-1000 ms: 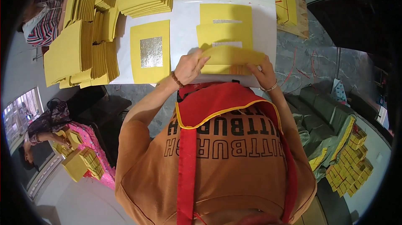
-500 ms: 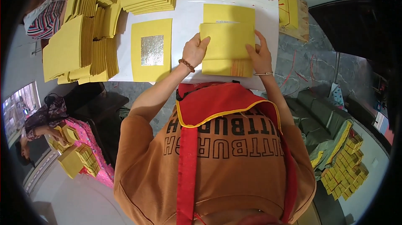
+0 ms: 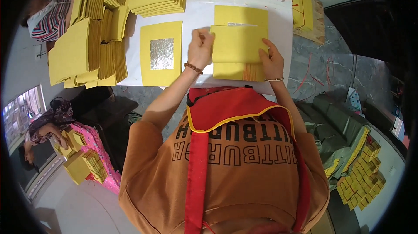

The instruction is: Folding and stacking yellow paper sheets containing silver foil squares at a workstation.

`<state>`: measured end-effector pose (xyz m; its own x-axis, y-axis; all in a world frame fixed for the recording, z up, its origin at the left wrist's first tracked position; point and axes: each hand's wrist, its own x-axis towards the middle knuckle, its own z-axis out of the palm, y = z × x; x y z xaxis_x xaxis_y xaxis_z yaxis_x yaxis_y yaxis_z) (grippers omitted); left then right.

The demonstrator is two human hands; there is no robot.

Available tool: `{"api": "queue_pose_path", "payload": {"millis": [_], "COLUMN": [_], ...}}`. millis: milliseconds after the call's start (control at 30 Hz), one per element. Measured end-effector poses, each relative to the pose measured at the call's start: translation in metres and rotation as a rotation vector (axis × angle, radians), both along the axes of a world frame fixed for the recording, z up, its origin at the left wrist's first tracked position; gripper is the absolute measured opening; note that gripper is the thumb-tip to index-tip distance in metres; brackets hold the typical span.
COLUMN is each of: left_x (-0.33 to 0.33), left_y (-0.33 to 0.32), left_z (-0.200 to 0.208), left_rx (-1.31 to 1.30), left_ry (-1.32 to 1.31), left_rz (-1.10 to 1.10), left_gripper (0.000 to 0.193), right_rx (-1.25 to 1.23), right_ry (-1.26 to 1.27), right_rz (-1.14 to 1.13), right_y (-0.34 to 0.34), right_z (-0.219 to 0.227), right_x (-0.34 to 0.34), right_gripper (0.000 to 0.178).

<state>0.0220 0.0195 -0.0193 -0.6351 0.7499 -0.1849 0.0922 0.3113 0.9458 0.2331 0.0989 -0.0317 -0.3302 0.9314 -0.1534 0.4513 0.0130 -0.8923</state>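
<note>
In front of me on the white tabletop lies a folded yellow paper sheet [image 3: 237, 44] on a stack of yellow paper; a strip of silver foil [image 3: 241, 24] peeks out beyond its far edge. My left hand [image 3: 200, 50], slightly blurred, is just left of that sheet with its fingers curled in and nothing visible in them. My right hand [image 3: 272, 60] rests at the sheet's right edge, thumb and forefinger apart on the paper. To the left lies a flat yellow sheet [image 3: 145, 53] with a silver foil square [image 3: 161, 54] in its middle.
Stacks of yellow paper [image 3: 72, 53] crowd the table's left side and far edge. Bundles with red ties [image 3: 303, 10] lie at the far right. Another person's striped sleeve [image 3: 52, 14] shows at upper left. A person works at a pink-covered table [image 3: 102, 155] at lower left.
My left hand has let go of the folded sheet's left edge and drawn slightly away. My right hand remains at the right edge, its fingers now farther onto the paper.
</note>
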Motion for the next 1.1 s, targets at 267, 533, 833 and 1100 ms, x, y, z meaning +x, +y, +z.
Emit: {"api": "queue_pose_path", "payload": {"millis": [267,533,833,1100], "left_x": [0.046,0.047,0.032,0.047], "left_y": [0.010,0.008,0.005,0.015], "left_z": [0.021,-0.010,-0.010,0.010], "left_rx": [0.109,-0.012,0.101,-0.012], "left_ry": [0.946,1.073,1.039,1.314], "left_rz": [-0.633,-0.705,-0.856,-0.883], "left_gripper": [0.051,0.061,0.068,0.045], "right_rx": [0.088,0.483,0.568,-0.030], "right_ry": [0.021,-0.468,-0.621,0.146], "right_rz": [-0.020,0.159,0.460,0.223], "right_y": [0.000,-0.012,-0.029,0.009], "right_z": [-0.007,0.020,-0.003,-0.017], "right_x": [-0.002,-0.003,-0.005,0.019], "right_gripper": [0.036,0.042,0.060,0.050]}}
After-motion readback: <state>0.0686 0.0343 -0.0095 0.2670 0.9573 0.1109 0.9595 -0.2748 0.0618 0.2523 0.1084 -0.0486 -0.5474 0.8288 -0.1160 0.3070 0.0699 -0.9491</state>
